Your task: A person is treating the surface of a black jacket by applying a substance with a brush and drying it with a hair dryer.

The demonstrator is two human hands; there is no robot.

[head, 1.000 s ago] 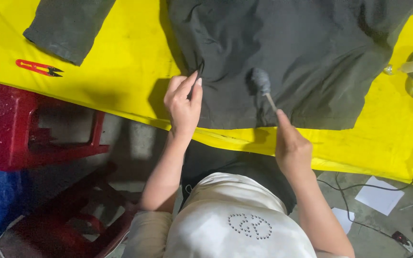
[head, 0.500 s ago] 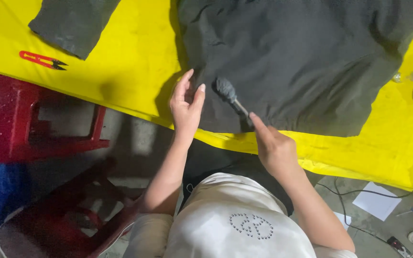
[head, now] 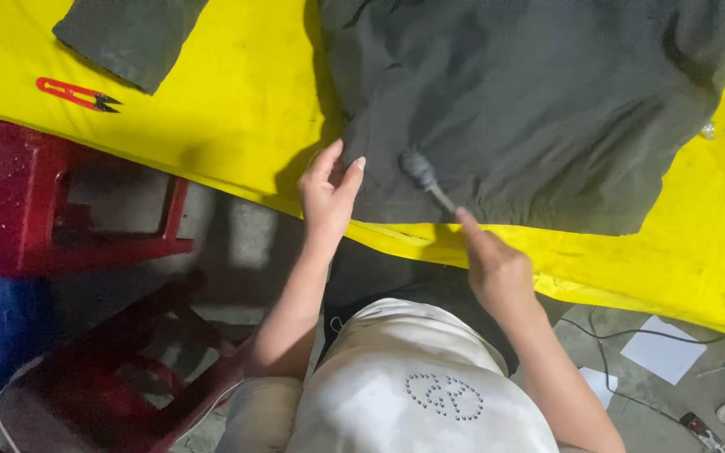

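Right hand [head: 497, 273] closed around a thin brush [head: 423, 174] handle, bristle head resting on the dark garment [head: 530, 109] near its hem. Left hand [head: 329, 193] open, fingers flat, pinning the garment's edge at 9 o'clock of the brush. Garment lies spread on the yellow table [head: 237, 109]. Fabric looks soft, light and limp; judged best held flat near the hem.

The left hand [head: 329, 189] presses the dark garment [head: 513, 109] near the front edge of the yellow table [head: 237, 126]. The right hand [head: 492, 268] holds a small brush [head: 423, 174] on the cloth. Red snips [head: 73, 94] lie near the table's left edge.
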